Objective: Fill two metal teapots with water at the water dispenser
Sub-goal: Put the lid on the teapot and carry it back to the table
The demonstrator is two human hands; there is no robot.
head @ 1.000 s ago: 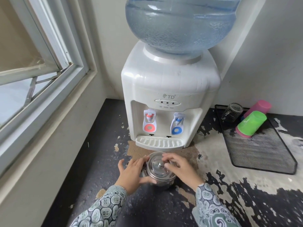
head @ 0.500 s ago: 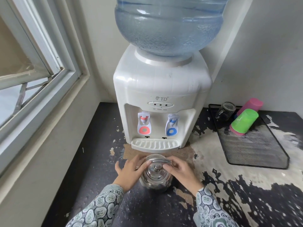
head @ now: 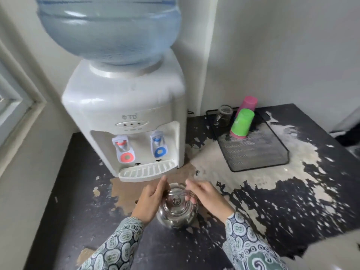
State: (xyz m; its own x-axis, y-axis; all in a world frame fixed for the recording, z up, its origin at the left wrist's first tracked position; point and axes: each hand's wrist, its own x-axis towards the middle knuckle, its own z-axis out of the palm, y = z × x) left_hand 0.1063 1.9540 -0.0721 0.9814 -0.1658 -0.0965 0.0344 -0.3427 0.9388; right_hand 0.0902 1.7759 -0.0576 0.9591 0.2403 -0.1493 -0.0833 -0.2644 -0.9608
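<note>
One shiny metal teapot (head: pixel 176 211) with a knobbed lid stands on the worn counter, just in front of the white water dispenser (head: pixel 124 106). Its wire handle (head: pixel 178 192) arches over the lid between my hands. My left hand (head: pixel 150 200) lies against the teapot's left side with straight fingers pointing at the drip tray (head: pixel 146 169). My right hand (head: pixel 206 197) pinches the handle's right end with curled fingers. The red tap (head: pixel 123 151) and the blue tap (head: pixel 158 146) sit above the tray. No second teapot is in view.
A black mesh tray (head: pixel 259 152) on the right holds a green cup (head: pixel 242 121), a pink cup (head: pixel 248 103) and a glass (head: pixel 224 114). A big blue water bottle (head: pixel 109 28) tops the dispenser. A window frame (head: pixel 17 98) and its sill run along the left.
My hands went from cupping the lid to the wire handle, which now stands raised. My left fingers have straightened. The view has swung to the right.
</note>
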